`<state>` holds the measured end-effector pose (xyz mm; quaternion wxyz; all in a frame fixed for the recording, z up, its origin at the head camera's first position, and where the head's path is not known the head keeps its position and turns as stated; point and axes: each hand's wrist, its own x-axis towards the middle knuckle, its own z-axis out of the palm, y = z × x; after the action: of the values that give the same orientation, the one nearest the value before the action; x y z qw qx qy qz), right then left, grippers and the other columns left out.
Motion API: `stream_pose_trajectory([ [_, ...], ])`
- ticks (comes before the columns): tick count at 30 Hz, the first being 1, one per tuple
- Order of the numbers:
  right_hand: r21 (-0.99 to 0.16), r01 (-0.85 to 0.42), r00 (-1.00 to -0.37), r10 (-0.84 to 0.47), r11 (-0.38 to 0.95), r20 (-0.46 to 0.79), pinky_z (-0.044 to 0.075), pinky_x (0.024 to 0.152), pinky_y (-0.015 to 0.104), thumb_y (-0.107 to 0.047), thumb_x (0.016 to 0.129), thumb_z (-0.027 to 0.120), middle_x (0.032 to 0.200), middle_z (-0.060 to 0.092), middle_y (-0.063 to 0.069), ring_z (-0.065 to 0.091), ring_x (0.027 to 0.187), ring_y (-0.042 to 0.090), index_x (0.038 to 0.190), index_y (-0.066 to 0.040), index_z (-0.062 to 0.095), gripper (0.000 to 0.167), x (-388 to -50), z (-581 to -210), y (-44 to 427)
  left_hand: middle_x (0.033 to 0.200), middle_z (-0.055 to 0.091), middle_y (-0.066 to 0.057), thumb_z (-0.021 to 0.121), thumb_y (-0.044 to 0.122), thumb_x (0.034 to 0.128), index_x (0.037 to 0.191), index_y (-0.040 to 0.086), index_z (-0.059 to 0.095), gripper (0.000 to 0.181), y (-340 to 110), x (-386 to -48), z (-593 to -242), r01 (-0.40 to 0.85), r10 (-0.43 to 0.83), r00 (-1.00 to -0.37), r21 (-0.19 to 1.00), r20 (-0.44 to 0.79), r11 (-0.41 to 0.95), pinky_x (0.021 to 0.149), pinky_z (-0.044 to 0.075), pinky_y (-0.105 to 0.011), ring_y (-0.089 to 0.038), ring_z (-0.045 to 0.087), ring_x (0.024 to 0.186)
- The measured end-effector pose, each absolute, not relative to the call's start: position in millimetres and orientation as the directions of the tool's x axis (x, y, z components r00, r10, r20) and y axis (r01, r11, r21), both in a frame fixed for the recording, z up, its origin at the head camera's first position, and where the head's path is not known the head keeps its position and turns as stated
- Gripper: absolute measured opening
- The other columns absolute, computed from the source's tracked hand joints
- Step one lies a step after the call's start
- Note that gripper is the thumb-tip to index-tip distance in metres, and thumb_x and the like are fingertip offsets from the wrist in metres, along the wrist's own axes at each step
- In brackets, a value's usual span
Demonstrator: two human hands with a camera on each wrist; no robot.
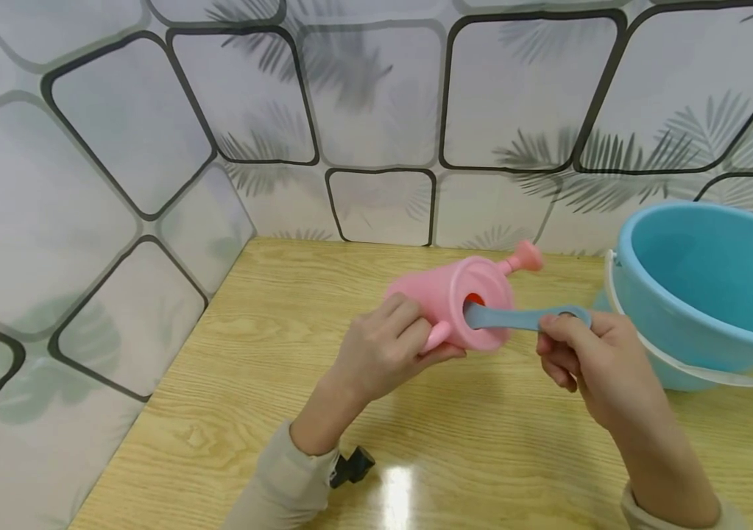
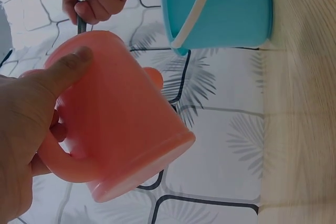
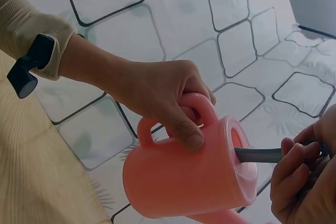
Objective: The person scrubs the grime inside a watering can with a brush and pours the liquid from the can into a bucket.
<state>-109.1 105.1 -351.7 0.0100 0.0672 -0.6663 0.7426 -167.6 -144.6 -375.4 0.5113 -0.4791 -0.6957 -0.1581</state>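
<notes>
A pink toy watering can is tipped on its side above the table, its top opening turned toward the right hand. My left hand grips it by the handle, with the thumb on the can's body. My right hand pinches the ring-shaped end of a blue toy tool's handle. The tool's other end goes in through the can's opening and is hidden inside, so its kind does not show. Something orange-red appears in the opening. The can's spout points away to the back right.
A large light-blue bucket with a white handle stands on the wooden table at the right, close to the right hand. Patterned wall panels rise behind the table and on its left. A black wrist camera is on the left sleeve.
</notes>
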Motion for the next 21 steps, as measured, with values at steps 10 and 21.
stream_pose_trajectory([
  [10, -0.946, 0.018, -0.924, -0.367, -0.324, 0.108, 0.013, 0.045, 0.035, 0.0, 0.105, 0.034, 0.056, 0.023, 0.01, 0.026, 0.047, 0.024, 0.073, -0.004, 0.068, 0.047, -116, -359, 106, 0.067, 0.049, 0.0, 0.084, 0.041, 0.0768, 0.064, 0.011, 0.049, 0.048, -149, -168, -374, 0.781, 0.499, -0.01, -0.305, 0.866, 0.545, 0.048, 0.039, -0.016, -0.012, 0.045, 0.058],
  [21, -0.95, 0.038, -0.956, -0.289, -0.308, 0.055, 0.013, 0.044, 0.037, -0.011, 0.107, 0.04, 0.06, 0.025, 0.009, 0.029, 0.05, 0.023, 0.078, -0.006, 0.064, 0.039, -107, -356, 92, 0.064, 0.047, 0.001, 0.081, 0.041, 0.0815, 0.063, 0.012, 0.047, 0.048, -148, -170, -374, 0.755, 0.42, -0.008, -0.27, 0.907, 0.598, 0.046, 0.036, -0.018, -0.014, 0.043, 0.055],
])
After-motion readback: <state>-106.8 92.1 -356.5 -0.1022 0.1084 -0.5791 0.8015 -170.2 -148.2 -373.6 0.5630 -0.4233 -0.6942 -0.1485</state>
